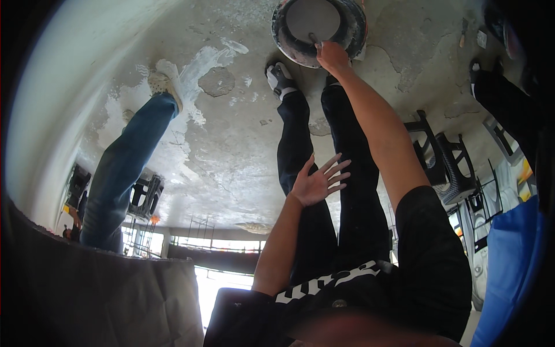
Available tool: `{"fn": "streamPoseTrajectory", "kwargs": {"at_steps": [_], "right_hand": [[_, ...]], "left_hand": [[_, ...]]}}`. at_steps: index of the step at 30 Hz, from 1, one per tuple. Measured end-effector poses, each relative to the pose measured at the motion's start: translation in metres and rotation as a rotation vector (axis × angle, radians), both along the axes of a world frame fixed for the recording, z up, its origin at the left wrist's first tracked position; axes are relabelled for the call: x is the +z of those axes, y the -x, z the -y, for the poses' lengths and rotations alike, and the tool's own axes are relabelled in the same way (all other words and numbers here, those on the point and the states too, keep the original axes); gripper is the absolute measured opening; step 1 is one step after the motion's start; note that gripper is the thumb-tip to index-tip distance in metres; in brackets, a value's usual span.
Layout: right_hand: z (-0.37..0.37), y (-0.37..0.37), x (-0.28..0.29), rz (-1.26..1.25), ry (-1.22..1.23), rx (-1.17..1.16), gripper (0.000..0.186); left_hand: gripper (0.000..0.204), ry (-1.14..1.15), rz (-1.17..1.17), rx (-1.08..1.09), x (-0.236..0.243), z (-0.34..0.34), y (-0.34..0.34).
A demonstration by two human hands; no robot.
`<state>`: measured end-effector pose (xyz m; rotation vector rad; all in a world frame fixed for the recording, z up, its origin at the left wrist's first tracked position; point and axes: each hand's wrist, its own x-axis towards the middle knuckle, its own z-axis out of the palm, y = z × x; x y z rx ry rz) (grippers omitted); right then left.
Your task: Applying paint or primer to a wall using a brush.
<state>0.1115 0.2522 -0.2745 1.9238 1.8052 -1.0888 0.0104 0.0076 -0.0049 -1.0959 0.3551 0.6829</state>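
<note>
At the top, a round black bucket [280,32] holds smooth grey liquid material. My right hand [332,55] reaches to its near side, fingers closed on a short, thin handle [313,38] of a tool whose other end I cannot make out. My left hand [318,182] is open, palm up with fingers spread, over my dark trousers and well short of the bucket. My sneakered foot [280,78] stands just below the bucket on the stained floor.
A person's jeans leg [124,150] and clog are at left; another person's dark leg [503,104] is at right. Black plastic stools [454,173] stand beside me on the patchy concrete floor [404,52]. A scraper [463,32] lies at upper right. Blue cloth [503,254] hangs at lower right.
</note>
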Motion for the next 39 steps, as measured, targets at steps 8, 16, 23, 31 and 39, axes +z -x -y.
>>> {"fn": "streamPoseTrajectory", "kwargs": {"at_steps": [8,16,23,31,39], "right_hand": [[-0.005,-0.009,0.014,0.083,-0.173,0.277,0.019],[0.003,-0.016,-0.009,0.09,-0.076,0.277,0.023],[-0.051,-0.019,0.005,0.148,-0.049,0.249,0.02],[-0.065,-0.017,0.009,0.147,-0.204,0.212,0.02],[-0.003,-0.007,-0.002,0.144,-0.01,0.419,0.017]], "left_hand": [[0.078,0.028,-0.012,-0.011,0.001,-0.004,0.003],[0.083,0.03,0.001,-0.005,0.003,-0.01,-0.001],[0.084,0.044,-0.016,-0.018,0.003,-0.008,0.0],[0.083,0.034,-0.019,-0.005,0.002,-0.002,0.003],[0.081,0.027,-0.013,0.011,0.001,-0.007,0.001]]}}
